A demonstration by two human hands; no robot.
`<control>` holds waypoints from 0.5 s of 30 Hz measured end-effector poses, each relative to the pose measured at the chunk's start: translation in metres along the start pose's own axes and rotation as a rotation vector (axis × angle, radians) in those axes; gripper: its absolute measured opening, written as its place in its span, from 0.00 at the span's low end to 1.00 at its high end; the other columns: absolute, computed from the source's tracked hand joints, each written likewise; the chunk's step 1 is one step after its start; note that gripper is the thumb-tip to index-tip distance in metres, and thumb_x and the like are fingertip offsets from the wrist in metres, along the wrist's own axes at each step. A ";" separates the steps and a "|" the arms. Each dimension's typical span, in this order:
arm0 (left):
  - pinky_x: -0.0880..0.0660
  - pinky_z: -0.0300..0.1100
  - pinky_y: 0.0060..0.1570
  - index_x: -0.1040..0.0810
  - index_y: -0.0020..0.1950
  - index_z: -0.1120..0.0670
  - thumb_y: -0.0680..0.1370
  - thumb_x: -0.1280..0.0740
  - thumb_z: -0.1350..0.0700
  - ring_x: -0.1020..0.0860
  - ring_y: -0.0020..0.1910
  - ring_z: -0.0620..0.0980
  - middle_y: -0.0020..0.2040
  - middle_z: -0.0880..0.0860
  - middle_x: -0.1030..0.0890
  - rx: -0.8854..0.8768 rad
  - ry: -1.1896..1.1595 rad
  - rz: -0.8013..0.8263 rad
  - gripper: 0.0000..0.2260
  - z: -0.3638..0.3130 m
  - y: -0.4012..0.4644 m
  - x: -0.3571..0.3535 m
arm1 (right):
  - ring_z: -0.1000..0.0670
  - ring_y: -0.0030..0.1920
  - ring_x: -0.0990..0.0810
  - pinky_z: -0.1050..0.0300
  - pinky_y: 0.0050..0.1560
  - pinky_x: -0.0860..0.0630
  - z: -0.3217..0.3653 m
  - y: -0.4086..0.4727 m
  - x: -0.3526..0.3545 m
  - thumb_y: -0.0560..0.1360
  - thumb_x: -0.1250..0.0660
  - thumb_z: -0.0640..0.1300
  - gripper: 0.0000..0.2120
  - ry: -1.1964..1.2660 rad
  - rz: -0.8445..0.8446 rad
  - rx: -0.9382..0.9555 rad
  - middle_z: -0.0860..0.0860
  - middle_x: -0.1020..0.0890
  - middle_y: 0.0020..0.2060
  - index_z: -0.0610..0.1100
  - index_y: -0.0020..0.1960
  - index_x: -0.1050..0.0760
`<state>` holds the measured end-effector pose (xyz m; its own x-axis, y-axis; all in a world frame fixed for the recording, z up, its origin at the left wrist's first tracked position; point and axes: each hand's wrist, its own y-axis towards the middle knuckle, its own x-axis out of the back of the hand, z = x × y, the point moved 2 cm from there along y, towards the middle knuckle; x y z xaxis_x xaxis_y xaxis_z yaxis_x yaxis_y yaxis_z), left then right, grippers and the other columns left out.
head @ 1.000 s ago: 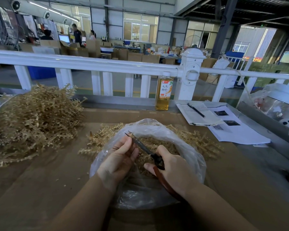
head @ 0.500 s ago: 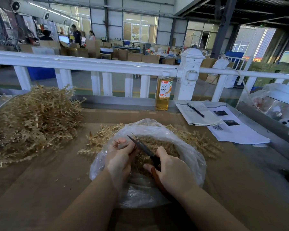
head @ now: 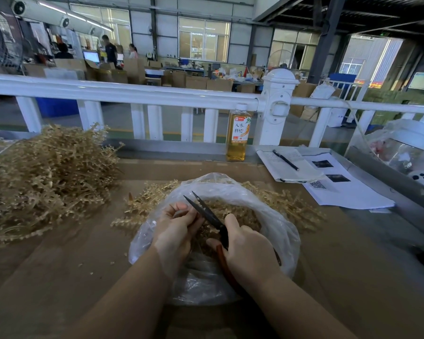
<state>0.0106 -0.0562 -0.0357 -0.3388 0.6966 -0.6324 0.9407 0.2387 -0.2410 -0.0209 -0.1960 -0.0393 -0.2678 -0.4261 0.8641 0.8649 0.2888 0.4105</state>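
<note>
scissors (head: 207, 212) sit in the right hand (head: 249, 250), whose fingers (head: 231, 222) curl round reddish handles mostly hidden under the palm; the dark blades, tips slightly parted, point up-left over the plastic bag (head: 279, 231) of gold sprigs (head: 240, 214) on the table (head: 59, 277). left hand (head: 176, 231) pinches a thin piece (head: 180, 213) just beside the blades, too covered by its own fingers to make out.

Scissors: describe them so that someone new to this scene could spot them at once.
On the table lies a clear bag of tan sprigs. Above it the right hand grips the scissors, blades apart beside the left hand, which pinches a sprig. They alone have dark pointed blades and reddish handles.
</note>
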 end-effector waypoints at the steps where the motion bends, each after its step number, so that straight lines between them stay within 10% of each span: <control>1: 0.22 0.35 0.30 0.33 0.39 0.57 0.77 0.40 0.73 0.21 0.41 0.52 0.39 0.57 0.24 -0.002 0.004 0.001 0.13 0.000 0.000 0.000 | 0.48 0.45 0.23 0.58 0.41 0.32 -0.001 0.000 0.000 0.78 0.46 0.63 0.21 0.002 -0.003 0.003 0.49 0.23 0.44 0.50 0.63 0.40; 15: 0.23 0.36 0.28 0.33 0.38 0.56 0.76 0.39 0.72 0.18 0.37 0.52 0.38 0.59 0.22 0.082 -0.020 -0.040 0.13 0.000 0.004 0.004 | 0.47 0.45 0.22 0.59 0.39 0.35 0.000 -0.001 0.000 0.79 0.46 0.61 0.22 -0.022 -0.067 0.037 0.49 0.22 0.44 0.49 0.66 0.39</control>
<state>0.0129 -0.0525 -0.0387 -0.3774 0.6736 -0.6355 0.9221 0.2096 -0.3254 -0.0216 -0.1963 -0.0394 -0.3340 -0.4268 0.8404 0.8287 0.2919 0.4776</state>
